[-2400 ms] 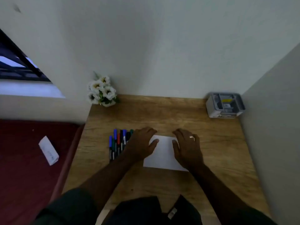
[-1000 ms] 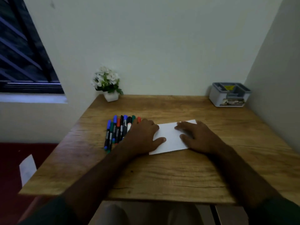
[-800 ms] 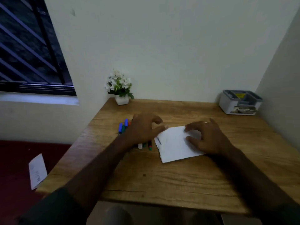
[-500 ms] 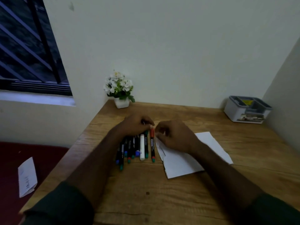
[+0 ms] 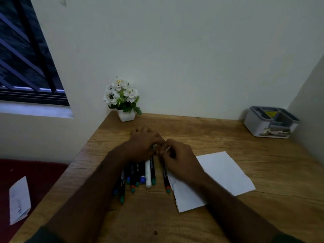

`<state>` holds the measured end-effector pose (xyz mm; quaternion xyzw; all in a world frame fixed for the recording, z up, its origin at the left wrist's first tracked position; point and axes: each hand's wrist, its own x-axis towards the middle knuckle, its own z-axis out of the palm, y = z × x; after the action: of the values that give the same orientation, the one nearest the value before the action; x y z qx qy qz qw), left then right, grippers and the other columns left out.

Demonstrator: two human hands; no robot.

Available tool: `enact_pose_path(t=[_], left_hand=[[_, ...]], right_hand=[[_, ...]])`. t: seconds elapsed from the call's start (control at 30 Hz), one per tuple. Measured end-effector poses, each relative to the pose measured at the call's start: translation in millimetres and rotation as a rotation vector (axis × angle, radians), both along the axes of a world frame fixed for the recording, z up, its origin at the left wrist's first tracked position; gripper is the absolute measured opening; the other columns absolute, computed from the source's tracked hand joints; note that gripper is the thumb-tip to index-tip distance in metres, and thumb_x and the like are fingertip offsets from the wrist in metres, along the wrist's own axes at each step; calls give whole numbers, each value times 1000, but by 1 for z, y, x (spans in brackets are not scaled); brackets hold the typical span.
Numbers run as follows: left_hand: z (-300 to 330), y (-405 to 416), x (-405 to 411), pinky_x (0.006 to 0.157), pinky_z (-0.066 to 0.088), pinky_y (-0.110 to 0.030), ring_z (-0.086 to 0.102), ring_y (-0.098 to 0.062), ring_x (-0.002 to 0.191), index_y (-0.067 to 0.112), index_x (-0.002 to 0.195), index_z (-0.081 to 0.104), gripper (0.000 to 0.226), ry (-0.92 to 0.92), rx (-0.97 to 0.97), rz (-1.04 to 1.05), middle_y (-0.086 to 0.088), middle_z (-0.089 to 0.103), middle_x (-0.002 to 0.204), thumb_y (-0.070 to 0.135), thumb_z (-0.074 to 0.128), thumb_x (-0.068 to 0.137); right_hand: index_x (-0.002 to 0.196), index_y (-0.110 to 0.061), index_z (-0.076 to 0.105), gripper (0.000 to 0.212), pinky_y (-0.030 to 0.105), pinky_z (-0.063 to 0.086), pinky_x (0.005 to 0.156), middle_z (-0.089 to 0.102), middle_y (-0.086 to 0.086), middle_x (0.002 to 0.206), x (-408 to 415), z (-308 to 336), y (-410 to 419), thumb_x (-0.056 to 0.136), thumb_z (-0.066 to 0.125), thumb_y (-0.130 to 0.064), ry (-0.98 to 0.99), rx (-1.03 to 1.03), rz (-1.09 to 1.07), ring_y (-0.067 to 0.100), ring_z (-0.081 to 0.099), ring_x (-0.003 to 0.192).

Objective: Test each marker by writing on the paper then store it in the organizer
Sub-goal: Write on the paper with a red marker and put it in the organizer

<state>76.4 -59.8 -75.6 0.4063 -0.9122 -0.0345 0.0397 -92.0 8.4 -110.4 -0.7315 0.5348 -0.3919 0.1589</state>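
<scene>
A row of several markers (image 5: 135,174) lies on the wooden table (image 5: 157,221), among them a white one (image 5: 148,174). One dark marker with a red tip (image 5: 165,179) lies apart at the right of the row, beside the white paper (image 5: 226,172). My right hand (image 5: 180,162) is curled around that marker's far end. My left hand (image 5: 142,146) covers the far ends of the row, and its fingertips meet the right hand's. What the left fingers hold is hidden. The grey organizer (image 5: 254,124) stands at the back right corner.
A small pot of white flowers (image 5: 123,100) stands at the table's back left corner against the wall. A wall runs along the table's right side. A folded paper slip (image 5: 18,200) lies on the red floor to the left, below a barred window.
Both hands have left the paper and come together at the far ends of the markers. The right hand has closed on the red-tipped marker. The paper now lies uncovered to the right.
</scene>
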Motion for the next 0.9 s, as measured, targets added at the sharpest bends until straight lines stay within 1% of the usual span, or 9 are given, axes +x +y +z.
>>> enact_pose_path(t=[0.1, 0.2, 0.3, 0.4, 0.5, 0.57, 0.73, 0.83, 0.9], left_hand=[[3, 0, 6, 103, 15, -48, 29, -22, 130, 40, 115, 54, 23, -5, -13, -26, 15, 45, 136, 35, 55, 92], [5, 1, 11, 104, 12, -43, 31, -17, 127, 39, 104, 57, 16, 171, 145, -36, 13, 54, 119, 28, 58, 91], [14, 4, 20, 96, 35, -33, 49, -8, 105, 33, 97, 62, 17, 366, 275, -160, 18, 60, 104, 18, 62, 90], [26, 4, 32, 81, 45, -17, 60, -12, 95, 20, 94, 67, 13, 564, 360, -155, 6, 66, 96, 8, 66, 88], [29, 5, 40, 87, 50, -34, 64, -29, 96, 6, 94, 66, 10, 792, 476, -138, -12, 68, 96, 0, 66, 87], [27, 5, 38, 88, 50, -38, 65, -31, 96, 2, 95, 65, 9, 867, 507, -126, -19, 67, 97, -1, 65, 87], [16, 4, 20, 84, 51, -41, 67, -20, 88, 15, 94, 66, 10, 893, 441, -100, -2, 71, 87, 9, 66, 87], [9, 5, 8, 81, 52, -42, 67, -17, 84, 21, 94, 66, 8, 865, 388, -91, 1, 71, 84, 18, 66, 86], [10, 8, 2, 80, 52, -42, 67, -18, 84, 19, 95, 66, 10, 859, 374, -123, -1, 70, 84, 23, 65, 86]], right_hand=[[83, -23, 67, 19, 37, 55, 72, 70, -4, 78, -4, 2, -3, 91, 51, -17, -213, 91, -38, 11, 67, 76], [83, -14, 70, 30, 27, 50, 72, 71, 0, 77, -11, 5, -6, 91, 46, 4, -411, 172, -96, 10, 66, 76], [86, -7, 70, 33, 22, 48, 68, 71, 3, 81, -19, 8, -7, 90, 43, 11, -585, 233, -83, 8, 64, 75], [86, -4, 71, 34, 18, 50, 71, 71, 8, 87, -22, 11, -8, 88, 42, 14, -685, 240, -71, 11, 64, 82], [83, -11, 72, 36, 24, 50, 75, 71, 6, 89, -22, 8, -9, 89, 46, 14, -696, 214, -87, 13, 66, 85], [85, -14, 73, 32, 23, 50, 76, 72, 4, 92, -23, 5, -9, 92, 52, 10, -667, 179, -78, 13, 67, 89], [103, -12, 73, 32, 20, 52, 81, 74, 3, 98, -22, 10, -2, 85, 63, 12, -700, 136, 45, 9, 69, 94], [112, -11, 70, 28, 21, 52, 78, 72, 0, 91, -20, 15, 4, 85, 70, -2, -752, 138, 140, 13, 67, 89], [108, -5, 70, 19, 21, 49, 70, 70, -2, 81, -19, 17, 5, 90, 69, -12, -802, 142, 125, 11, 64, 78]])
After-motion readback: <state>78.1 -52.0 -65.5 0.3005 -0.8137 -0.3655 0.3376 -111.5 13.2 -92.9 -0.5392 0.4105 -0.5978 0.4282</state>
